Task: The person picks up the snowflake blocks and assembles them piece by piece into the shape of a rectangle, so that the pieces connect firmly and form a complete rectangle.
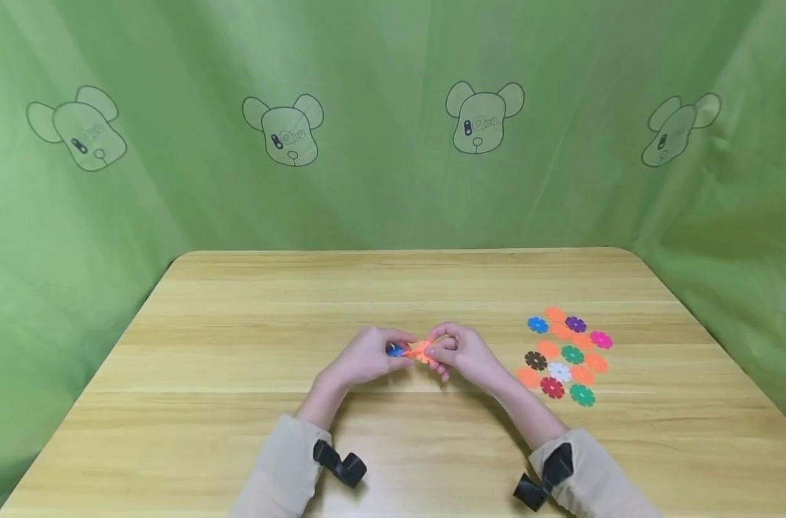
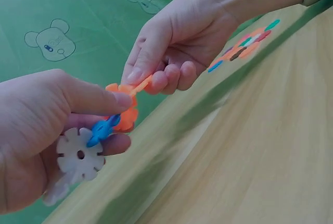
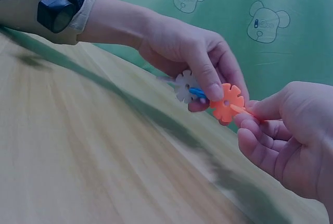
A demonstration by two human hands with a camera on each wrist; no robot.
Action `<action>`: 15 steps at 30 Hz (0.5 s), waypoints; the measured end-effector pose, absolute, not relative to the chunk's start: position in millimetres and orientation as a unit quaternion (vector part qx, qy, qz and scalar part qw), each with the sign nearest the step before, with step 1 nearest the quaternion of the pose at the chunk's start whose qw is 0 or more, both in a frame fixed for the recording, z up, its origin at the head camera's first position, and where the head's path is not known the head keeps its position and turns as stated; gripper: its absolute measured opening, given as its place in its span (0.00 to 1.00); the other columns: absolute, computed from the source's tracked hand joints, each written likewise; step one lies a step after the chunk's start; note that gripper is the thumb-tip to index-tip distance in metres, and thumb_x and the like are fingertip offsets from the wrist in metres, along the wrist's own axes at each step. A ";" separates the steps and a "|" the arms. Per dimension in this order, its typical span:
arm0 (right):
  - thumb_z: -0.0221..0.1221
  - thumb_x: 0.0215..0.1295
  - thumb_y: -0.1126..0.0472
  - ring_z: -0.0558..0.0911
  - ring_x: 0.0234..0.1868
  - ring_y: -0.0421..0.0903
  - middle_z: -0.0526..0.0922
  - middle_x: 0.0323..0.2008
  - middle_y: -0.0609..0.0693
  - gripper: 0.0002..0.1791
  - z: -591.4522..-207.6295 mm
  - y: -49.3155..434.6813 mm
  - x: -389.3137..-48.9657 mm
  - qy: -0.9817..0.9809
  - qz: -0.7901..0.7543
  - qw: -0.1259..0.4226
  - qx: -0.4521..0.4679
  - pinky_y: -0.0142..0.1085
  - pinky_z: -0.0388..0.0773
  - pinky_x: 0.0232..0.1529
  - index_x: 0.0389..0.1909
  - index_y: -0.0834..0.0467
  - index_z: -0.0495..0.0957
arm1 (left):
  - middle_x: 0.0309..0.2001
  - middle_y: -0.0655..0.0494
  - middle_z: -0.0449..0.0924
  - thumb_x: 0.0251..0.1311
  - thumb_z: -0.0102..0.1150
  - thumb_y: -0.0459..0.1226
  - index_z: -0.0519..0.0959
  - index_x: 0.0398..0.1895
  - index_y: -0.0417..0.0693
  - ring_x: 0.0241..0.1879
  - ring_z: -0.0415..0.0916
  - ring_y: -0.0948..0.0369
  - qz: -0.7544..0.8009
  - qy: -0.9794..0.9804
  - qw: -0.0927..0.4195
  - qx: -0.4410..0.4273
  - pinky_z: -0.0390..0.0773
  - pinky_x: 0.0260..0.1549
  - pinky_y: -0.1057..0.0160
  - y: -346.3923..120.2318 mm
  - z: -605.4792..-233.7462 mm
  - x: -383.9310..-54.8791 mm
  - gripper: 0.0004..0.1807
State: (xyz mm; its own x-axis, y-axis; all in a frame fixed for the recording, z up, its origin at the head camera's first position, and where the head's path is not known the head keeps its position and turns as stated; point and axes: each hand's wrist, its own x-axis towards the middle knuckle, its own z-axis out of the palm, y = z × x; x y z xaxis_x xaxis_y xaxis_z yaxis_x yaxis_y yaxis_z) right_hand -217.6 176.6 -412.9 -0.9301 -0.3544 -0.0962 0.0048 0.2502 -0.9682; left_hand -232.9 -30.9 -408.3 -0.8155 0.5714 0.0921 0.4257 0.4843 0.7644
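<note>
My left hand (image 1: 367,356) pinches a short chain of notched plastic discs between thumb and fingers. In the left wrist view the chain has a white disc (image 2: 91,164) with another whitish piece below it, a blue disc (image 2: 102,129) and an orange disc (image 2: 126,121). Thumb and forefinger of my right hand (image 1: 467,356) pinch a second orange disc (image 2: 142,85), seen edge-on. Its edge meets the first orange disc at the rim, seen also in the right wrist view (image 3: 240,109). The right hand's other fingers curl loosely below.
On the wooden table (image 1: 237,309), to the right of my right hand, lie several loose notched discs, among them a red disc (image 1: 552,388), a pink disc (image 1: 602,339) and a brown disc (image 1: 535,361). A green curtain (image 1: 380,201) hangs behind and at both sides.
</note>
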 end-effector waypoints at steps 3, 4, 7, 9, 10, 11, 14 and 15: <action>0.56 0.62 0.69 0.78 0.23 0.47 0.79 0.27 0.62 0.15 -412.8 174.9 -216.3 0.773 -0.606 0.152 -0.112 0.34 0.78 0.25 0.47 0.71 0.66 | 0.41 0.52 0.81 0.53 0.64 0.37 0.80 0.50 0.43 0.24 0.69 0.65 0.424 0.853 0.090 0.289 0.73 0.29 0.68 -29.5 -408.0 -232.5 0.19; 0.56 0.62 0.69 0.78 0.24 0.48 0.79 0.27 0.63 0.15 -412.7 174.3 -215.9 0.772 -0.607 0.152 -0.112 0.34 0.78 0.25 0.46 0.71 0.66 | 0.42 0.52 0.81 0.53 0.64 0.37 0.80 0.50 0.43 0.26 0.70 0.65 0.428 0.853 0.091 0.285 0.73 0.30 0.68 -29.1 -408.1 -232.3 0.19; 0.56 0.62 0.69 0.78 0.24 0.48 0.79 0.28 0.64 0.15 -412.7 172.9 -214.6 0.770 -0.610 0.152 -0.113 0.34 0.78 0.26 0.47 0.71 0.65 | 0.41 0.53 0.81 0.52 0.64 0.37 0.80 0.49 0.43 0.30 0.72 0.65 0.436 0.852 0.089 0.276 0.74 0.33 0.67 -27.9 -408.3 -231.6 0.18; 0.55 0.62 0.69 0.78 0.24 0.49 0.79 0.28 0.65 0.15 -412.8 172.1 -214.0 0.767 -0.612 0.152 -0.115 0.35 0.79 0.26 0.47 0.71 0.65 | 0.38 0.54 0.82 0.52 0.64 0.36 0.80 0.48 0.43 0.30 0.73 0.65 0.440 0.852 0.086 0.272 0.74 0.32 0.67 -26.9 -408.6 -231.1 0.18; 0.56 0.62 0.69 0.78 0.24 0.49 0.79 0.28 0.65 0.15 -412.9 171.8 -213.8 0.767 -0.612 0.152 -0.116 0.36 0.79 0.26 0.47 0.71 0.65 | 0.36 0.54 0.82 0.52 0.64 0.35 0.81 0.48 0.42 0.29 0.73 0.65 0.442 0.851 0.085 0.271 0.74 0.31 0.67 -26.6 -408.8 -230.8 0.18; 0.56 0.62 0.69 0.78 0.24 0.49 0.79 0.28 0.65 0.15 -413.0 171.6 -213.6 0.766 -0.613 0.152 -0.116 0.36 0.79 0.26 0.47 0.71 0.65 | 0.35 0.55 0.82 0.52 0.64 0.35 0.81 0.47 0.42 0.29 0.73 0.65 0.442 0.851 0.083 0.271 0.74 0.30 0.67 -26.3 -409.0 -230.4 0.17; 0.57 0.62 0.68 0.78 0.24 0.49 0.79 0.27 0.64 0.16 -413.3 171.3 -213.5 0.766 -0.613 0.152 -0.116 0.37 0.79 0.27 0.47 0.71 0.65 | 0.32 0.57 0.81 0.52 0.64 0.35 0.81 0.46 0.42 0.28 0.73 0.65 0.446 0.850 0.080 0.270 0.74 0.28 0.68 -25.8 -409.0 -229.4 0.16; 0.57 0.62 0.67 0.78 0.24 0.50 0.79 0.27 0.64 0.16 -413.2 171.4 -213.6 0.767 -0.613 0.152 -0.116 0.38 0.79 0.27 0.47 0.71 0.65 | 0.32 0.58 0.81 0.52 0.64 0.35 0.82 0.46 0.42 0.27 0.73 0.65 0.447 0.850 0.079 0.269 0.74 0.28 0.68 -25.9 -409.2 -229.3 0.16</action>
